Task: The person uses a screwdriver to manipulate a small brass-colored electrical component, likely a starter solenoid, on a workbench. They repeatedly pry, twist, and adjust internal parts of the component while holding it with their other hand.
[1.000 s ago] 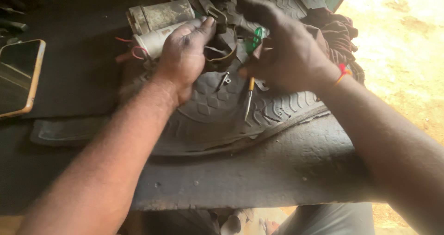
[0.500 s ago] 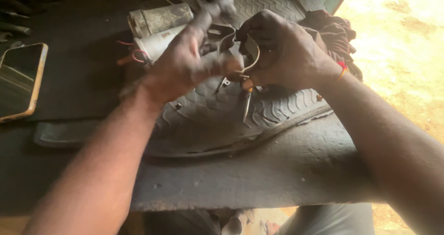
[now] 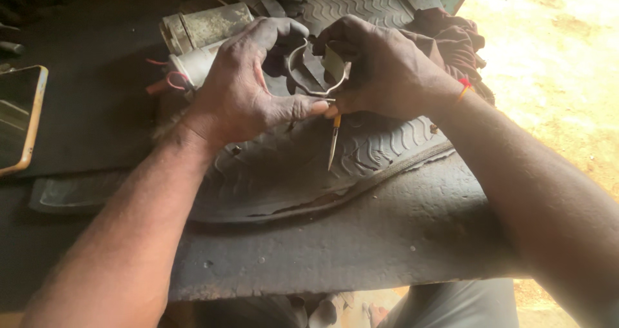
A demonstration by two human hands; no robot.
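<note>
The curved grey metal clamp ring [image 3: 308, 70] is held up between our two hands, just above the worn black rubber tyre tread piece [image 3: 290, 167] that lies on the dark tabletop [image 3: 361, 244]. Our left hand [image 3: 248, 89] is closed around the left side of the ring: the fingers go over its top and the thumb reaches under it to the right, until it touches the other hand. Our right hand [image 3: 380, 70] is also closed, it pinches the right end of the ring, and it keeps a thin screwdriver with a yellow handle [image 3: 334, 141] whose metal tip points down toward the tyre tread. We think both hands grip the ring from opposite sides so that it does not turn or spring open while the tool is near its joint, and the soft tread below probably serves as a pad for the work.

Behind the left hand lie a dirty grey metal cylinder [image 3: 206, 26] and a white plastic cylinder with red wires [image 3: 190, 67]. At the far left a phone with an orange case [image 3: 19, 118] rests flat, well apart. A dark brown cloth [image 3: 451, 41] is bunched behind the right wrist.
</note>
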